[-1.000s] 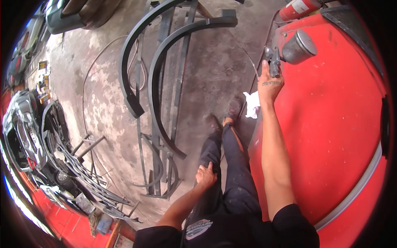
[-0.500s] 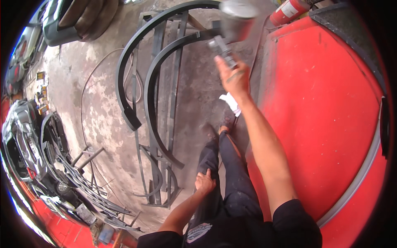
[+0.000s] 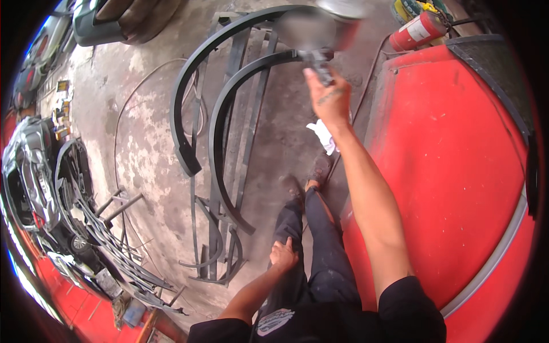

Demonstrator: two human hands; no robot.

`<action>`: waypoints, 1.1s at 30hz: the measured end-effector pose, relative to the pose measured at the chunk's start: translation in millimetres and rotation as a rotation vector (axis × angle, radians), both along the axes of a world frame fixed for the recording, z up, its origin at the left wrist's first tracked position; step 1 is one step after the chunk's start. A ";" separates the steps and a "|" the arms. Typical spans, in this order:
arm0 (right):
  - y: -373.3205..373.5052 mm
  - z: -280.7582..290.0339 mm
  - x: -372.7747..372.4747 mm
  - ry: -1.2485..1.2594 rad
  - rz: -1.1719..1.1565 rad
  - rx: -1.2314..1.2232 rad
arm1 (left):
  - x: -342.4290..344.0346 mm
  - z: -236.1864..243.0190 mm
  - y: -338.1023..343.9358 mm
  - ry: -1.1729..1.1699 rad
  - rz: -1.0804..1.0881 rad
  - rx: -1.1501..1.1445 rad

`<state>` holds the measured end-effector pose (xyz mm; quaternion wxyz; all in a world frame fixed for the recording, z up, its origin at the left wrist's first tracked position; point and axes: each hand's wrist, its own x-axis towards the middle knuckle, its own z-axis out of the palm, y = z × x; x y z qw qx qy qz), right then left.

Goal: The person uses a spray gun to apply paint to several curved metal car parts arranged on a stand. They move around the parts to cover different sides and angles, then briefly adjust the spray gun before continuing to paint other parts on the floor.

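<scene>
My right hand (image 3: 329,97) is closed on a grey spray gun (image 3: 317,64) with a blurred metal cup (image 3: 334,28), held out over the black curved trims. Two large black arched trims (image 3: 220,143) lie on a narrow metal stand (image 3: 213,263) with smaller arched pieces at its lower end. My left hand (image 3: 283,255) rests on my dark trouser leg (image 3: 289,223), fingers loosely bent and apart. A crumpled white cloth (image 3: 321,134) is beyond my right forearm, near my shoes.
A large red panel (image 3: 440,171) fills the right. A red fire extinguisher (image 3: 409,35) lies above it. Hoses (image 3: 128,91) run along the stained floor (image 3: 148,131). Damaged car parts (image 3: 28,177), a rack of strips (image 3: 103,228) and dark bumpers (image 3: 100,20) line the left.
My right hand with the spray gun has swung up and left, from over the red panel to over the arched trims, its cup now blurred. My left hand stays on my leg.
</scene>
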<state>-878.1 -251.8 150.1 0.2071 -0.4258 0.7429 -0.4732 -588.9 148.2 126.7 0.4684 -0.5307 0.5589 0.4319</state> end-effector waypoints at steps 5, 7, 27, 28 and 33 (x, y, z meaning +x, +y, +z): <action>-19.0 11.0 26.6 -0.142 0.317 -0.030 | -3.7 -5.0 -3.1 0.000 -0.003 0.002; -16.8 9.1 12.7 -0.085 0.244 0.013 | -8.5 -1.3 -8.0 -0.014 -0.013 0.012; -82.8 14.5 -26.4 0.295 -0.001 0.019 | -0.2 -5.1 -0.8 0.012 0.081 -0.024; -88.4 26.8 9.2 0.285 0.063 0.080 | 2.6 -6.4 2.8 0.003 0.104 -0.030; -104.2 30.6 110.1 0.186 0.428 0.129 | 2.2 -4.5 0.7 0.001 0.137 -0.027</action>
